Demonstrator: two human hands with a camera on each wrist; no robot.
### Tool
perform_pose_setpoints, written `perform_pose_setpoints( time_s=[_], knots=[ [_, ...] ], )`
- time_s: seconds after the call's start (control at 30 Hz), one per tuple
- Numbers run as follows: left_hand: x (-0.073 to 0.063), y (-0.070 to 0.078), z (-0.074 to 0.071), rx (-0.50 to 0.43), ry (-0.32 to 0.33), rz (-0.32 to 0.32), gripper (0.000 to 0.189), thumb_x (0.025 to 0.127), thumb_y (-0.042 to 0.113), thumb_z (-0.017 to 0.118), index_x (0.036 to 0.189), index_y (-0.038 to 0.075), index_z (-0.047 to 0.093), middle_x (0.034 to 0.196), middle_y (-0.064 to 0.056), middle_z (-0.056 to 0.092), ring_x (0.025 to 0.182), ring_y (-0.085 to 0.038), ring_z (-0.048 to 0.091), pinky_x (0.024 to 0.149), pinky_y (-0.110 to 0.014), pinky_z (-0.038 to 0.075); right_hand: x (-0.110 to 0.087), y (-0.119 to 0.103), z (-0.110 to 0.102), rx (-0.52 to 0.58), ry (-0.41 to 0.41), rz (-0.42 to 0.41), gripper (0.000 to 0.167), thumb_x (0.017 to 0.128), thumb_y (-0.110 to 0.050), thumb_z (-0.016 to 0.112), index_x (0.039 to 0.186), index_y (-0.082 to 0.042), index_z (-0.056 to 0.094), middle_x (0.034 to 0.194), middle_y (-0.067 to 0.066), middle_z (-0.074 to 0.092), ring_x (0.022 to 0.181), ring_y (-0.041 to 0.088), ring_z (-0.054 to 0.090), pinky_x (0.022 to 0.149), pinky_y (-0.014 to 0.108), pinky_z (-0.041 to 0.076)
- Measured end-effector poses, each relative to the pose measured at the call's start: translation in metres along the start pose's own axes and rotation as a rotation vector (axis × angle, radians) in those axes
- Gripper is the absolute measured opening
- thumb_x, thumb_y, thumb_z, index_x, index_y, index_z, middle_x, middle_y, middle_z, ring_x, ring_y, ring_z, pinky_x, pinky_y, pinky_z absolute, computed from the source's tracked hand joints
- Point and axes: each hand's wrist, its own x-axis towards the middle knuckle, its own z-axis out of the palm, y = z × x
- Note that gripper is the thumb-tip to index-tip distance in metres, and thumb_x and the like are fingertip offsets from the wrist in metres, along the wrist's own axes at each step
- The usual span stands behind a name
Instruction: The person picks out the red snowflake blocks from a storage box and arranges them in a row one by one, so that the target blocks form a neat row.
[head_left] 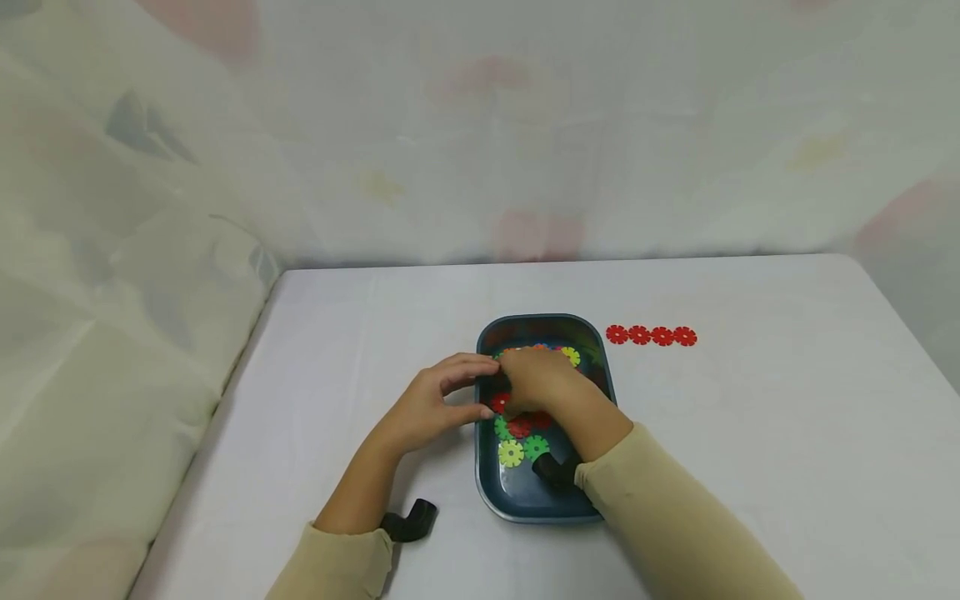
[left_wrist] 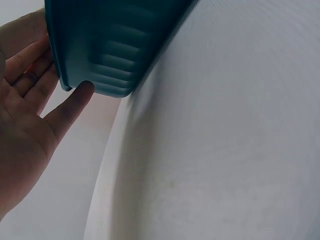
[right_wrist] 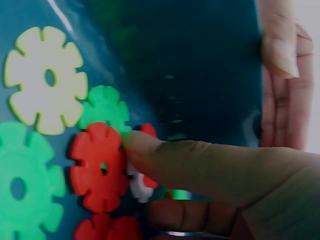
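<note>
A dark teal tray holds several flower-shaped plastic discs, among them a yellow disc, a green disc and a red disc. My right hand reaches down into it. Its thumb tip lies beside the red disc, apart from a bent finger below, with a white disc showing between them. At the left rim rests my left hand, fingers loosely extended along the edge. In the left wrist view its thumb touches the tray's outer wall.
A row of several red discs lies on the white table, right of the tray's far end. Black wrist-worn pieces stick out by both sleeves. Patterned cloth hangs behind the table and along its left side.
</note>
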Motion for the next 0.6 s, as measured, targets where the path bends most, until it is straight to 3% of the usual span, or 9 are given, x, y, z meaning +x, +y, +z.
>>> perform_pose_setpoints(
  time_s=[0.27, 0.47, 0.6],
  knots=[
    [0.0006, -0.0048, -0.0013, -0.013, -0.006, 0.03, 0.052, 0.081, 0.01, 0.081, 0.13, 0.013, 0.063, 0.133, 0.002, 0.059, 0.128, -0.015, 0.054, 0.11, -0.032, 0.044, 0.004, -0.0008, 0.0018, -0.002, 0.004, 0.012, 0.055, 0.069, -0.029, 0.091, 0.117, -0.014, 0.07, 0.107, 0.005, 0.072, 0.093, 0.025, 0.065, 0.091, 0.055, 0.054],
    [0.0002, -0.0059, -0.0016, -0.01, -0.008, 0.028, 0.052, 0.082, 0.011, 0.08, 0.131, 0.013, 0.063, 0.133, 0.003, 0.059, 0.128, -0.014, 0.053, 0.11, -0.031, 0.044, 0.0055, 0.0013, 0.0022, 0.034, 0.007, -0.007, 0.022, 0.073, -0.023, 0.087, 0.081, -0.016, 0.068, 0.072, -0.002, 0.065, 0.07, 0.019, 0.06, 0.069, 0.04, 0.054],
    [0.0, -0.0067, -0.0016, -0.004, -0.005, 0.026, 0.052, 0.082, 0.011, 0.08, 0.131, 0.012, 0.063, 0.133, 0.003, 0.059, 0.127, -0.014, 0.053, 0.11, -0.032, 0.044, 0.0055, 0.0021, 0.0002, 0.053, 0.0, -0.012, 0.017, 0.078, -0.021, 0.083, 0.085, -0.017, 0.068, 0.07, -0.003, 0.063, 0.068, 0.018, 0.059, 0.066, 0.038, 0.054]
  ],
)
